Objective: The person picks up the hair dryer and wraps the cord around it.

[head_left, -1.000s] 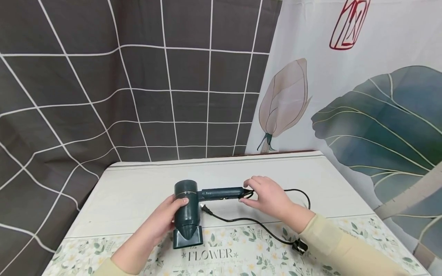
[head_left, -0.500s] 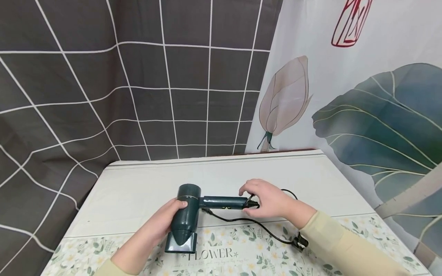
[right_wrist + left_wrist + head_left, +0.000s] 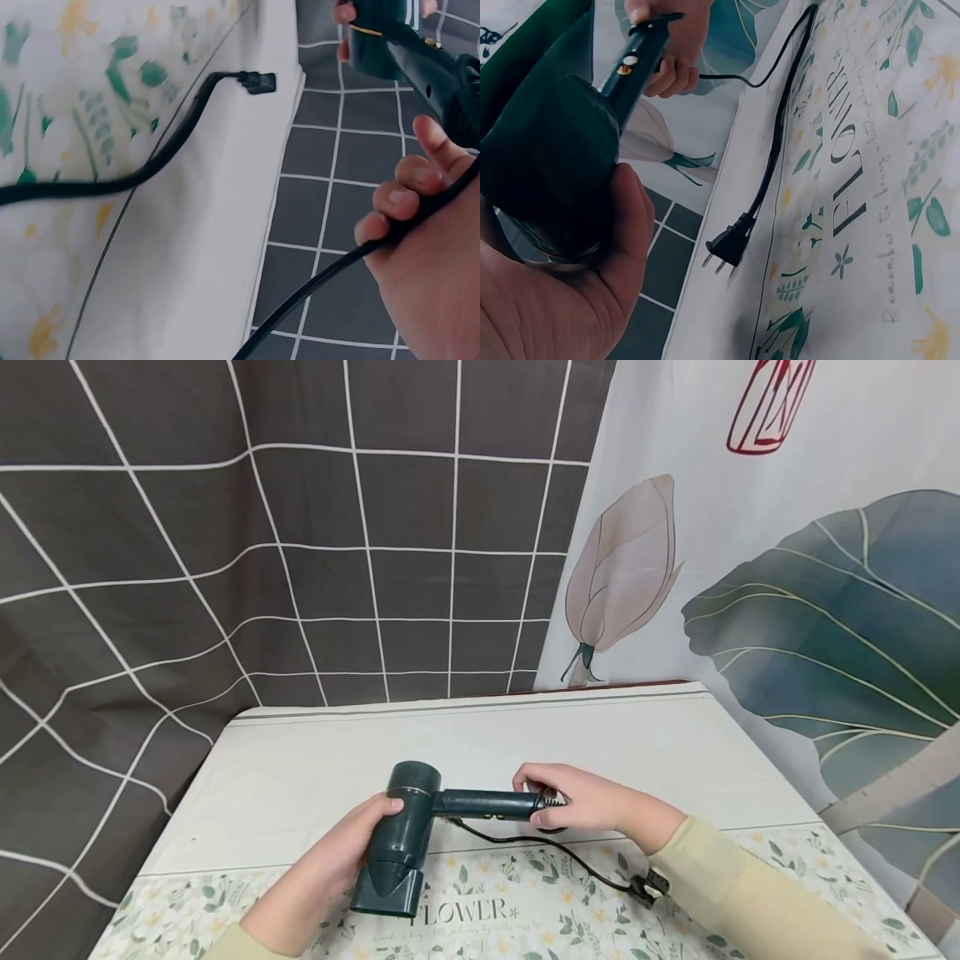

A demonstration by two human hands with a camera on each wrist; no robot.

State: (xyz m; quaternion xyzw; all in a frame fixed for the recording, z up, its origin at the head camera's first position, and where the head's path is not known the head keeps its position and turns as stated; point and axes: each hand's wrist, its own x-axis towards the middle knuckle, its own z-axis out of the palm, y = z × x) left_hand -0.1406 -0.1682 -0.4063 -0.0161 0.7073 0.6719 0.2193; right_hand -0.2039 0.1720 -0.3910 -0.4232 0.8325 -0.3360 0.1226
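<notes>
The dark green hair dryer is held in both hands above the surface, near the middle of its width, with the barrel tilted and the flat nozzle directed toward the person. The handle extends from the barrel toward the person's right, roughly parallel to the far edge of the surface. The left hand grips the barrel from its left side; its fingers are wrapped around the body, with the thumb on top. The right hand holds the free end of the handle; its fingers are curled and narrowed on that end, where the black cord enters. In the right wrist view, the cord runs along these curled fingers. A further length of cord lies on the surface below the handle and leads to a dark lump beside the right sleeve; its detail is too small to identify. The two-prong plug lies on the plain white part of the surface. The near part carries a floral print with the lettering "FLOWER". Behind stand a dark gray fabric with a white grid and, to its right, a white hanging printed with a pink bud and a blue-green leaf.
</notes>
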